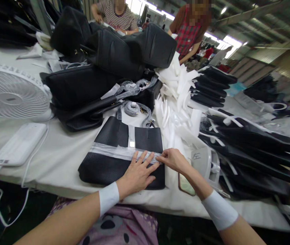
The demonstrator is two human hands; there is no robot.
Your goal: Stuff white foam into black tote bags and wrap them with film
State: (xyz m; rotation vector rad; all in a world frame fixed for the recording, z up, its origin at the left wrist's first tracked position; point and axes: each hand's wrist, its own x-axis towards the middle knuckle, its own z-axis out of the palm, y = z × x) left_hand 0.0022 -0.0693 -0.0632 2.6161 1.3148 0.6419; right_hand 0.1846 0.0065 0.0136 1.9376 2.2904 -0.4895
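Note:
A black leather handbag point(104, 170) lies flat on the table in front of me. A band of clear plastic wrap point(109, 151) runs across its front, below a small square clasp point(132, 144) on a covered tab. My left hand point(141, 172) rests on the bag with its fingers spread, pressing on the wrap. At the bag's right edge my right hand point(173, 159) pinches the end of the wrap between thumb and fingers. A wrapped strap point(132, 109) is coiled just behind the bag.
More black bags point(114, 51) are heaped behind. White foam strips point(175, 98) pile up at centre right, beside a grey tape dispenser point(201, 163) and a phone point(186, 184). A fan point(9, 95) and a white power bank point(19, 144) sit left. Flat black pieces point(257, 146) are stacked right.

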